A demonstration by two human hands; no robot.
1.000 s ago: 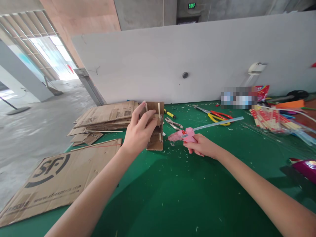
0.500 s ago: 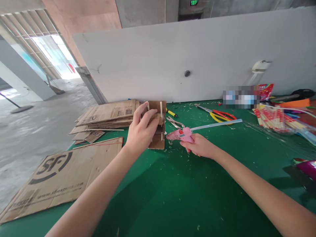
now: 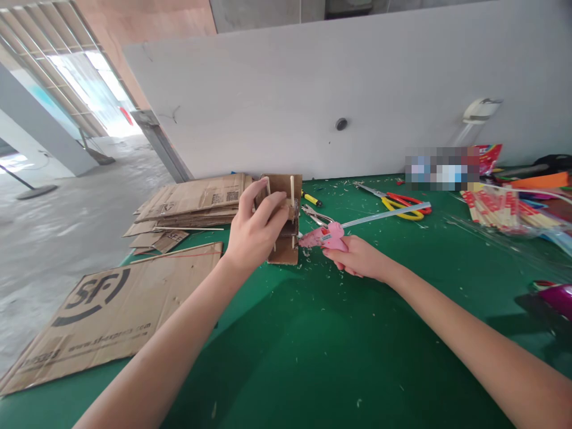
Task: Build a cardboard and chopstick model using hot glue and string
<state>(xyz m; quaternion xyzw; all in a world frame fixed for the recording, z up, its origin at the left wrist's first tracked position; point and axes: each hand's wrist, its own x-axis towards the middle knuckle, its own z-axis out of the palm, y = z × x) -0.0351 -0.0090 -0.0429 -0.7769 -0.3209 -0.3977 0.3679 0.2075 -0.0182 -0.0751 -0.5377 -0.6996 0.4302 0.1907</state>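
My left hand (image 3: 255, 229) grips a small cardboard structure (image 3: 283, 255) from above, fingers bent over its top. Thin wooden sticks (image 3: 292, 190) stand up between its cardboard layers. In my right hand (image 3: 360, 257) is a pink hot glue gun (image 3: 331, 236), its nozzle up against the structure's right side. A long clear glue stick (image 3: 388, 214) juts out of the gun's back. Whether glue is coming out is too small to tell. Just behind the gun lie metal pliers (image 3: 314, 215) and a yellow-and-black tool (image 3: 311, 198).
Stacked cardboard (image 3: 192, 199) and a large printed cardboard sheet (image 3: 120, 310) lie at left. Scissors with red and yellow handles (image 3: 402, 205) rest behind the glue stick. Packs of sticks (image 3: 494, 208) are at right on the green table (image 3: 322, 357). A pale board (image 3: 268, 107) stands along the back.
The glue gun has tilted a little, its stick's rear end swinging up and left, and the nozzle is nearer the structure's side. My left hand keeps its grip. The view has shifted slightly.
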